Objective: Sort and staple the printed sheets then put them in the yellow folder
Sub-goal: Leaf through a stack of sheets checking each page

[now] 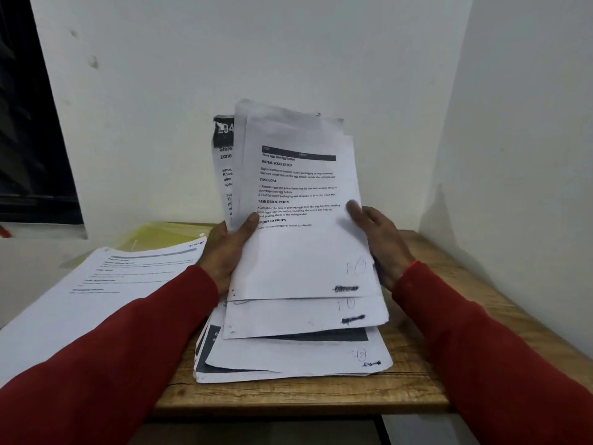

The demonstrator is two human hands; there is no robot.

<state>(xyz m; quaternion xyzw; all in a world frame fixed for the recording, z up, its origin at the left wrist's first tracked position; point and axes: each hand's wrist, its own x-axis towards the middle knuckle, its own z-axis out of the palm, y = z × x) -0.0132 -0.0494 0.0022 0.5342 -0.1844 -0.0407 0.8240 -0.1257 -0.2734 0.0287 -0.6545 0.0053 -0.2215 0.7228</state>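
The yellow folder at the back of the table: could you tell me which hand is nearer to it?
Left. The left hand, gripping the held sheets, is just right of the yellow folder; the right hand holds the sheets' far edge, well away from it.

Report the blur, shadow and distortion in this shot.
Head view: the right hand has motion-blurred fingertips; the top of the held sheets is smeared, while mid-page headings read clearly; a soft shadow falls on the right wall; wide-angle bending curves the dark frame at left.
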